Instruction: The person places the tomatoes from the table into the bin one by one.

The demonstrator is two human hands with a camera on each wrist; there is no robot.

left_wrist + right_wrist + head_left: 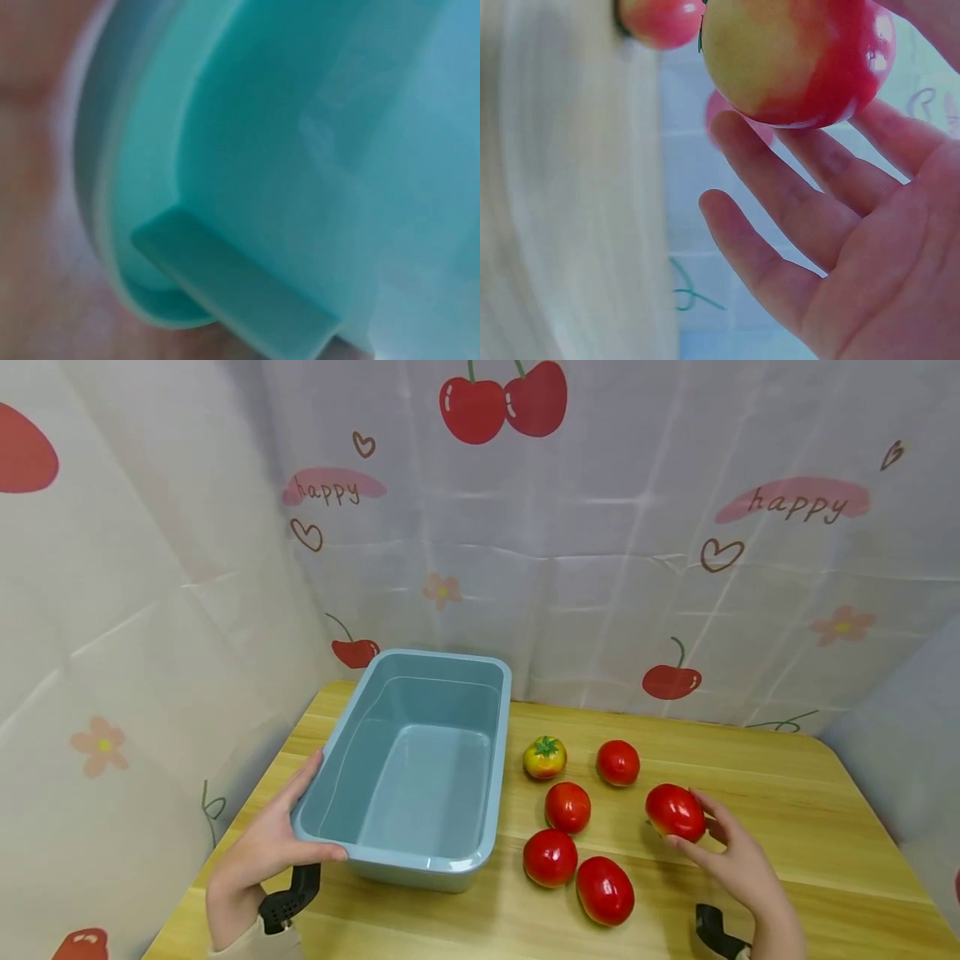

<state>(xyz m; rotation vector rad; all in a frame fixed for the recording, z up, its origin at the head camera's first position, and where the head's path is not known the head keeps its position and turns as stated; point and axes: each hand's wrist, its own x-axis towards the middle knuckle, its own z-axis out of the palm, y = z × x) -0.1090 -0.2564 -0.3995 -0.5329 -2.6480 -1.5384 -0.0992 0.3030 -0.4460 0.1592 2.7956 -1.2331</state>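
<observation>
A light-blue plastic basin (431,785) stands on the left half of the table. My left hand (273,839) holds its near left corner, the thumb along the front rim and the fingers at the left side. The left wrist view shows the basin's rim (232,285) from close up. Between thumb and fingers, my right hand (731,852) grips a glossy red tomato (675,812), raised off the table. In the right wrist view this tomato (795,60) shows a yellowish patch, and the little finger stands away from it.
Right of the basin lie several red tomatoes (550,857) and a smaller yellow-orange one (545,758) with a green top. They rest on a wooden table (787,793). A printed cloth (585,527) hangs behind the table and along its sides.
</observation>
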